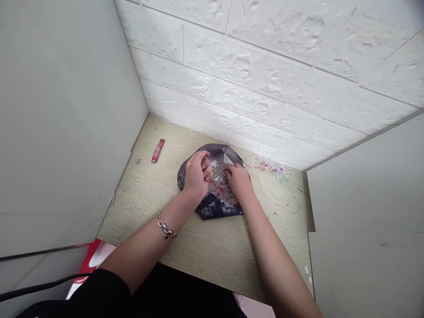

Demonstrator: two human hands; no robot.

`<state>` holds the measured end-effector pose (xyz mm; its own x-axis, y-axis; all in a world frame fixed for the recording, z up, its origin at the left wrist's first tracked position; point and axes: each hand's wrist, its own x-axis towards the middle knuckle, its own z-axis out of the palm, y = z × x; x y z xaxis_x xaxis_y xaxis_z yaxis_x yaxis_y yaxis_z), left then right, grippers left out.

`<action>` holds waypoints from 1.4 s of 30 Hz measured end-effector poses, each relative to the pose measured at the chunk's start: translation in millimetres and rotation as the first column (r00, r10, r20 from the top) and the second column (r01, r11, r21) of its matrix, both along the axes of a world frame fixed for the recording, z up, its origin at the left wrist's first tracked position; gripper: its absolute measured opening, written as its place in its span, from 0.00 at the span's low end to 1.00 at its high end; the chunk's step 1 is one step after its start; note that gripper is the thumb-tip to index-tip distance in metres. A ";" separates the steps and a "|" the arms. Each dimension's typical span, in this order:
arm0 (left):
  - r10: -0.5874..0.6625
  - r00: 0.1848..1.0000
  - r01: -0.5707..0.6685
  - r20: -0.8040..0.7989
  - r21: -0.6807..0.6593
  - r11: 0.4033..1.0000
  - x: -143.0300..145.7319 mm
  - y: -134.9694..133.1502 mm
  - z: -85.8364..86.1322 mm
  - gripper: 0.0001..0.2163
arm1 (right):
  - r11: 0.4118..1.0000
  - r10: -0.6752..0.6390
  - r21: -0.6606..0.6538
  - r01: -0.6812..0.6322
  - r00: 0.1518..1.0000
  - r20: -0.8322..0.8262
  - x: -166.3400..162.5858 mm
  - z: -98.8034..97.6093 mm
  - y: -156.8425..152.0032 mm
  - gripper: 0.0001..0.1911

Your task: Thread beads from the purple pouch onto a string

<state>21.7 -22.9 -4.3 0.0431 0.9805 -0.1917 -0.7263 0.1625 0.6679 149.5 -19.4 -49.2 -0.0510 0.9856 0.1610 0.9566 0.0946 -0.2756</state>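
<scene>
View from above of a small wood-grain table [212,251] set in a corner against a white brick-pattern wall [285,75]. At the middle of the table lies a dark blue patterned pouch [215,210], spread open with its silvery lining showing. A heap of small clear, pink and red beads [221,186] sits on the lining.

The person's 2 bare hands meet over the heap. The left hand [196,174], with a chain bracelet [166,228] on its wrist, has its fingers curled together toward the thumb. Whether they pinch a bead or a thread is too small to tell. The right hand [238,180] rests on the beads with its fingertips turned away, so it is not possible to tell if they are apart or closed.

A red tube [158,150] lies well apart to the left. A beaded strand [272,168] lies near the pouch on the right.

The beads are likely light, hard, smooth and quick to roll, best pinched 1 at a time between fingertips. The pouch looks thin and soft, best held by its edge.
</scene>
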 end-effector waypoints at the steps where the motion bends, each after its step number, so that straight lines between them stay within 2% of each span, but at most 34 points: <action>1: 0.000 1.000 0.000 0.001 0.001 1.000 0.0 0.0 0.0 0.03 | 1.000 0.000 -0.014 0.000 1.000 0.013 -0.2 0.8 1.4 0.14; 12: 0.015 1.000 -0.015 0.000 -0.016 1.000 -0.5 0.1 1.4 0.03 | 0.996 0.005 -0.089 0.003 0.996 0.085 -2.1 -0.2 10.3 0.12; 16: 0.023 1.000 -0.022 0.009 -0.015 1.000 -0.5 0.4 1.2 0.03 | 0.998 -0.052 -0.020 0.052 0.999 0.017 -3.3 1.3 0.9 0.12; 19: 0.023 1.000 -0.023 0.018 -0.015 1.000 -1.0 0.5 0.4 0.03 | 0.995 -0.087 0.046 0.088 0.995 -0.040 -4.1 7.4 -10.7 0.15; 21: 0.022 1.000 -0.021 0.018 -0.016 1.000 -1.3 0.4 0.0 0.02 | 0.995 -0.091 0.046 0.094 0.993 -0.071 -2.9 13.1 -19.5 0.19; 24: 0.021 1.000 -0.021 0.022 -0.021 1.000 -1.4 0.1 0.6 0.03 | 0.997 -0.074 -0.007 0.073 0.989 -0.125 1.1 21.8 -32.5 0.20; 27: 0.024 0.999 -0.023 0.028 -0.029 0.999 -1.0 -0.4 1.8 0.03 | 0.991 -0.037 -0.131 0.006 0.971 -0.237 4.5 28.1 -43.6 0.16; 29: 0.020 0.999 -0.019 0.025 -0.032 0.999 -0.8 -0.6 2.3 0.03 | 0.966 -0.019 -0.248 -0.070 0.941 -0.338 5.2 29.7 -48.4 0.15; 32: 0.010 1.000 -0.010 0.020 -0.030 1.000 -0.6 -0.6 2.0 0.03 | 0.877 0.000 -0.416 -0.239 0.867 -0.499 4.2 28.2 -50.4 0.15; 34: 0.010 1.000 -0.010 0.020 -0.026 1.000 -0.5 -0.5 1.6 0.03 | 0.806 -0.007 -0.473 -0.355 0.795 -0.607 3.0 25.8 -49.6 0.15; 36: 0.015 1.000 -0.014 0.023 -0.025 1.000 -0.3 -0.4 1.2 0.03 | 0.773 -0.050 -0.482 -0.413 0.717 -0.695 1.8 23.9 -48.9 0.14; 40: 0.017 1.000 -0.017 0.018 -0.030 0.999 0.2 -0.5 1.3 0.03 | 0.788 -0.295 -0.521 -0.329 0.540 -0.788 0.4 21.6 -48.0 0.12; 42: 0.017 1.000 -0.016 0.015 -0.035 0.999 0.4 -0.4 1.6 0.03 | 0.812 -0.369 -0.525 -0.254 0.474 -0.800 1.5 19.1 -46.3 0.12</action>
<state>22.2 -23.3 -2.7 0.0302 0.9738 -0.2253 -0.7390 0.1736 0.6510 151.0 -65.7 -30.1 -0.1389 0.8919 -0.4303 0.1969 -0.4010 -0.8947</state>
